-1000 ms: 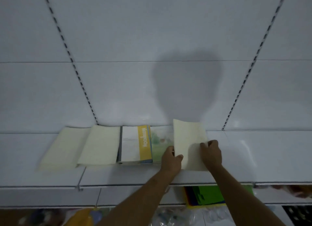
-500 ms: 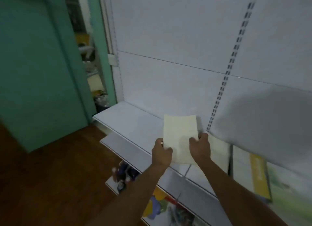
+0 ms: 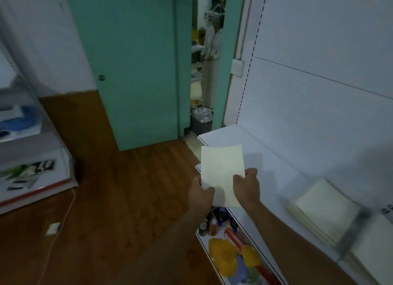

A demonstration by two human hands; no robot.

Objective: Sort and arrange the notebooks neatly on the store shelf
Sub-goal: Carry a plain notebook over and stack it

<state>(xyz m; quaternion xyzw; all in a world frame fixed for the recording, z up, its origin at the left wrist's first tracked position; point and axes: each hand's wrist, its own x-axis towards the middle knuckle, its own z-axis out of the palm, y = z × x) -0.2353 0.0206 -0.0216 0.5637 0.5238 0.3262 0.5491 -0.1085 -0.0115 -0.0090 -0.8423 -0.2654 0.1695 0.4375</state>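
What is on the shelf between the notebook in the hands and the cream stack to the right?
Nothing: in the head view, the white shelf is bare between the held notebook and the cream stack.

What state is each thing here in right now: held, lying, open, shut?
Cream notebook: held up, off the shelf.
Left hand: grips its lower left corner.
Right hand: grips its right edge.
Cream stack: lying flat on white shelf.
Teal door: open.

The notebook [image 3: 222, 169] is pale yellow. The shelf [image 3: 265, 157] is white, the door [image 3: 136, 61] green, the floor [image 3: 127, 199] brown.
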